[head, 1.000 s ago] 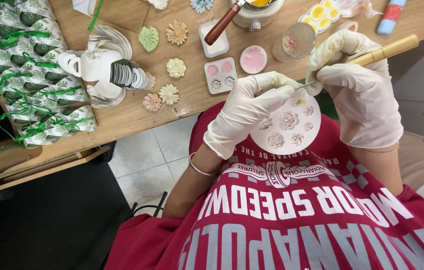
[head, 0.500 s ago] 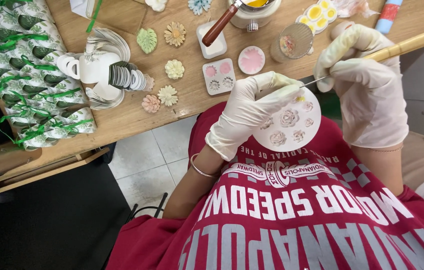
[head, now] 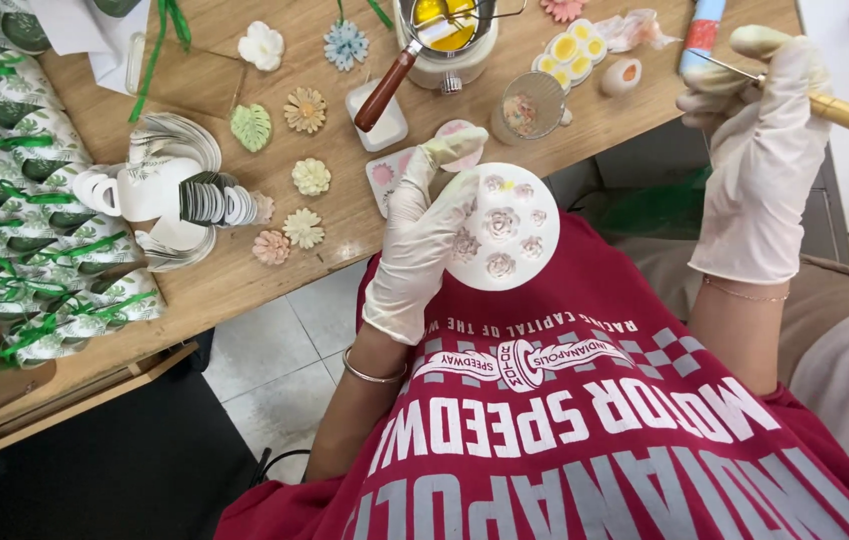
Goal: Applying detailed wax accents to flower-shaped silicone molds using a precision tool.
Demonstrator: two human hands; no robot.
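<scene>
Fingers [head: 745,85] pinch needle tool [head: 805,92], tip pointing upper-left.

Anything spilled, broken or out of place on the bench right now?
Nothing stands out. The left hand holds the round white flower mould level, the right hand grips the wooden-handled needle tool, and the little pot stands upright.

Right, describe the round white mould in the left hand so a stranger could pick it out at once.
Start at the wooden table and come to its near edge, above the red shirt. There the gloved left hand holds up a round white mould, a flat disc with small flower shapes pressed into its face. The other moulds lie flat on the table; this one alone is in a hand.
</scene>
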